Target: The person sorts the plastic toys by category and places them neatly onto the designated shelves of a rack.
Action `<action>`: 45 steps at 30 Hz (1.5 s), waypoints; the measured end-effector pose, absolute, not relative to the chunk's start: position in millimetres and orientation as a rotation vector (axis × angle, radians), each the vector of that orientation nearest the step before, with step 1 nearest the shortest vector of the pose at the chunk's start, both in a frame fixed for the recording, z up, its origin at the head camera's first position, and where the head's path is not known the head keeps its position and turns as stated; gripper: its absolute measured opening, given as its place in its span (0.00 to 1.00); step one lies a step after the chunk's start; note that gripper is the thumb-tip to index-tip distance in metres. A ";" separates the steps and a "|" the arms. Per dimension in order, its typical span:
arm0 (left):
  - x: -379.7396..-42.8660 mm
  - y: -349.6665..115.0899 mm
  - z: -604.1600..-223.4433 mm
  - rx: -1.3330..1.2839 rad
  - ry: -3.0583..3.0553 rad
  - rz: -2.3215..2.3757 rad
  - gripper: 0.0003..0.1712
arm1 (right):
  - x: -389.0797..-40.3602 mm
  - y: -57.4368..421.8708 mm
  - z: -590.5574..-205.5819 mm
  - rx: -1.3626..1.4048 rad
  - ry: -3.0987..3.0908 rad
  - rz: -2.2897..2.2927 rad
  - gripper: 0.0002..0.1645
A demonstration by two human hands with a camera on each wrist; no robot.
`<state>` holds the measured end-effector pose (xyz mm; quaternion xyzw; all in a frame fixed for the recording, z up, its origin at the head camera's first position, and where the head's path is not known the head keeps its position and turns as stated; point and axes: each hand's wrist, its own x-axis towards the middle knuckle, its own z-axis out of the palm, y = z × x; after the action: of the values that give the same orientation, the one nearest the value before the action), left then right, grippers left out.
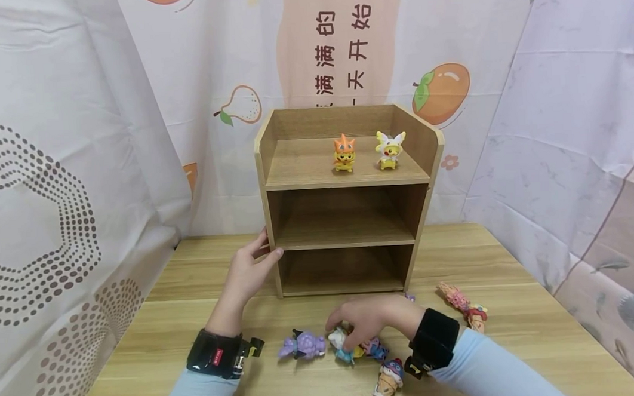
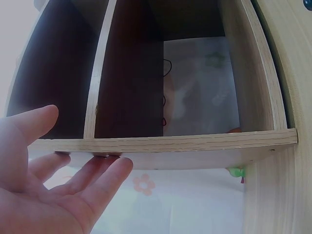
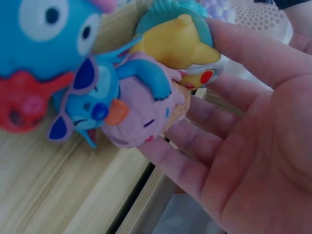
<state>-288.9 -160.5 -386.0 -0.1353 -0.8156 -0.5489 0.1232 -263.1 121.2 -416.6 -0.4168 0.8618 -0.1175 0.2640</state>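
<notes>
My left hand [image 1: 248, 273] holds the lower left side panel of a wooden shelf [image 1: 342, 244]. In the left wrist view its fingers [image 2: 109, 183] touch the panel's outer face, with the thumb on the other side. Down on the table, my right hand [image 1: 366, 318] pinches a small teal, white and yellow toy figure [image 1: 342, 353] between thumb and forefinger. The right wrist view shows this figure's yellow body [image 3: 173, 41]. Close beside it lies a blue figure in sunglasses [image 3: 109, 92] on pink ice cream.
An orange-hooded yellow figure [image 1: 344, 154] and a white-hooded one [image 1: 389, 150] stand on the top shelf. A purple figure [image 1: 303, 345] lies left of the right hand; an ice-cream-cone figure [image 1: 388, 382] lies nearer. Pink [image 1: 454, 296] and red-topped figures [image 1: 477, 316] lie right.
</notes>
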 end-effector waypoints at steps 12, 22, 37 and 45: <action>-289.2 -160.6 -386.1 -0.410 -2.370 -1.605 0.38 | -263.5 119.1 -415.6 -1.099 2.327 -0.316 0.27; -289.4 -160.9 -386.9 -0.430 -2.359 -1.604 0.38 | -264.4 119.0 -415.0 -1.111 2.318 -0.342 0.23; -288.7 -160.3 -385.9 -0.432 -2.342 -1.632 0.37 | -267.0 121.5 -410.7 -1.119 2.410 -0.376 0.19; -288.7 -159.7 -385.9 -0.427 -2.341 -1.631 0.37 | -266.1 120.9 -411.1 -1.124 2.450 -0.410 0.16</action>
<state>-288.7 -159.7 -385.9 -0.1466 -0.8048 -0.5607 0.1281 -266.1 120.9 -411.1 -0.4034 0.8793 -0.1472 0.2060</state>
